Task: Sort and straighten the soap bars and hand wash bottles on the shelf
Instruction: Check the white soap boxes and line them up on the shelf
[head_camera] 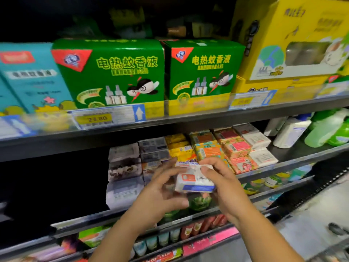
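I reckon I am somewhere in the middle of the job. I hold one bar [194, 181] in both hands, in front of the shelf [302, 159] and just above its front edge, so it is not yet set down in any row. Behind the bar and to its left, the grey stacks [124, 167] sit in a fairly even column. Directly behind the bar the yellow bars [179, 146] look grouped. Behind it to the right, the orange bars [207, 150] and pink bars [236, 148] lie in lines but skewed, some corners out of true. The white bars [258, 148] further right of the bar seem tidy enough. Far right of the bar the bottles [290, 131] stand close together and one looks to lean, though the blur keeps me from being sure. So the grouping by kind looks mostly done. What is left, I judge, is placing this bar, squaring the skewed rows and seeing to the bottles.

My left hand [160, 188] comes up from below left, fingers curled round the bar's left end, thumb on its near face. My right hand [222, 184] reaches in from the right, its fingertips pinching the bar's top right corner. Both wrists are bent slightly inward, and the bar is tilted, its label facing me
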